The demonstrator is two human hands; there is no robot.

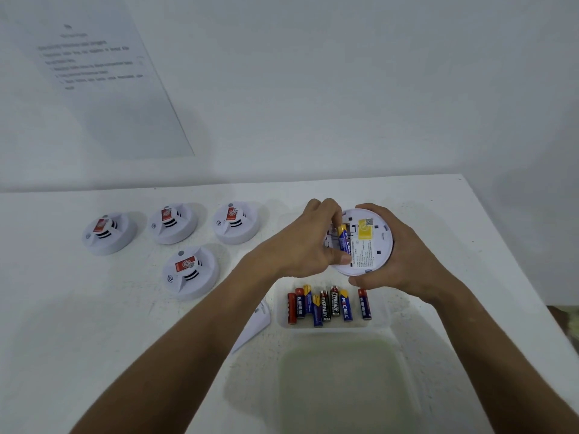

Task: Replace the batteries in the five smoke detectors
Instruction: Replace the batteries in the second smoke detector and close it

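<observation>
My right hand [398, 261] grips a white smoke detector [372, 242] turned back-side up, above the table, showing a yellow label. My left hand [308, 242] pinches a blue and yellow battery [344, 241] lying in the detector's open compartment. Several more white detectors sit face up on the table to the left, at the back [108, 233], [172, 222], [236, 222], and one nearer [189, 272]. Below my hands a clear tray [380, 322] holds several loose batteries [326, 305] side by side.
A second clear container [344, 383] stands in front of the battery tray. A white flat piece [255, 324] lies by the tray's left side, partly under my left arm. A printed sheet [100, 73] hangs on the wall. The table's right edge [532, 292] runs diagonally.
</observation>
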